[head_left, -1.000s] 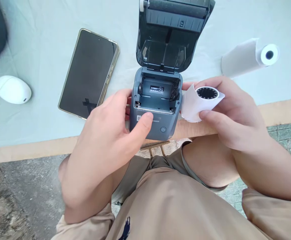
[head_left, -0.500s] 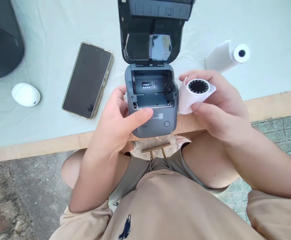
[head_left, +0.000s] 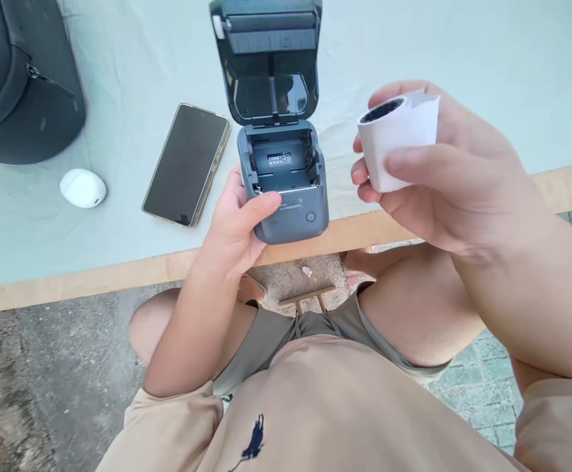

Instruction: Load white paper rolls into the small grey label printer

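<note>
Paper roll [head_left: 380, 154] has risen above the pale tablecloth [head_left: 364, 39].

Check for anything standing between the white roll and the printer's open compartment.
Nothing visible, apart from fingertips of the right hand curled around the white roll; the lid of the printer is raised off the compartment.

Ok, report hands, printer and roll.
Left hand gripping printer, lid open. Right hand holding roll, apart from printer. Nothing seen blocking the bay.
</note>
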Demonstrator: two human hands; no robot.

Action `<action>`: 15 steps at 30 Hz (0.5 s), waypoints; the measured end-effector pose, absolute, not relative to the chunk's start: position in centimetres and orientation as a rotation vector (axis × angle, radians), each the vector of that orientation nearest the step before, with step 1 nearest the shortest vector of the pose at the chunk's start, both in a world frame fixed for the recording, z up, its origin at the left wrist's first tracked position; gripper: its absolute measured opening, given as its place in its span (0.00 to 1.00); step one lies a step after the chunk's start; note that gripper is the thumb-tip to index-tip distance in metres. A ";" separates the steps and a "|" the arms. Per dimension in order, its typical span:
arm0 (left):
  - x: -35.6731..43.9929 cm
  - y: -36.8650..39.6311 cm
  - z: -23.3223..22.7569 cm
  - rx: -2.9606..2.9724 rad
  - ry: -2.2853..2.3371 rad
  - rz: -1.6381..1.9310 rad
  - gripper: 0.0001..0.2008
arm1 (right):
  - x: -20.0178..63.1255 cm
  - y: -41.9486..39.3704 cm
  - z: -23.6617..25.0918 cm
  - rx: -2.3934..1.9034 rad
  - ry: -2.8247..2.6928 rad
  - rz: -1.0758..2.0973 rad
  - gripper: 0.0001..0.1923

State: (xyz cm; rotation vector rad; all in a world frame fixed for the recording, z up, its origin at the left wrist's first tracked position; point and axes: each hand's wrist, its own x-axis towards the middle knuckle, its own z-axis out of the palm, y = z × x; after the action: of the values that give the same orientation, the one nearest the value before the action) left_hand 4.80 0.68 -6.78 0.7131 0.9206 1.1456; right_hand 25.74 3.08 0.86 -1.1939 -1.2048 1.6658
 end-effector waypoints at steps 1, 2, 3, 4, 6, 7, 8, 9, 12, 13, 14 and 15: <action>4.8 0.7 -6.6 0.698 0.928 1.132 0.22 | 25.4 3.0 1.3 -1.171 -1.273 1.601 0.20; 4.8 0.7 -6.5 0.681 0.929 1.129 0.21 | 25.0 2.9 1.7 -1.140 -1.323 1.541 0.19; 4.9 0.7 -6.3 0.664 0.924 1.130 0.21 | 24.7 2.8 1.9 -1.102 -1.369 1.484 0.17; 5.0 0.6 -6.1 0.650 0.917 1.129 0.21 | 24.5 2.8 1.9 -1.061 -1.382 1.448 0.17; 5.1 0.6 -5.9 0.636 0.906 1.118 0.21 | 24.3 2.8 1.6 -1.021 -1.305 1.454 0.18; 5.1 0.5 -5.9 0.640 0.905 1.112 0.22 | 24.4 2.9 1.3 -1.028 -1.239 1.494 0.18; 5.1 0.4 -5.9 0.647 0.907 1.107 0.23 | 24.5 3.0 0.9 -1.040 -1.166 1.546 0.18; 5.0 0.4 -6.0 0.657 0.910 1.102 0.24 | 24.7 3.1 0.4 -1.050 -1.093 1.612 0.17; 4.7 0.3 -6.4 0.678 0.899 1.082 0.25 | 25.1 3.5 -0.7 -1.015 -0.998 1.780 0.20; 4.6 0.4 -6.5 0.682 0.891 1.073 0.25 | 25.2 3.5 -1.0 -0.997 -1.036 1.782 0.23; 4.5 0.4 -6.6 0.684 0.884 1.065 0.25 | 25.2 3.5 -1.2 -0.995 -1.105 1.751 0.25; 4.4 0.4 -6.6 0.685 0.884 1.059 0.25 | 25.2 3.4 -1.3 -1.007 -1.190 1.693 0.26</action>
State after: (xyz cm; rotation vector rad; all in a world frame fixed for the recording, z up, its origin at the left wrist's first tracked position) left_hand 4.42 0.40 -6.65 0.6850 0.8837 1.0589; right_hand 25.22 3.41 -1.31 -1.0075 -1.1895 1.6932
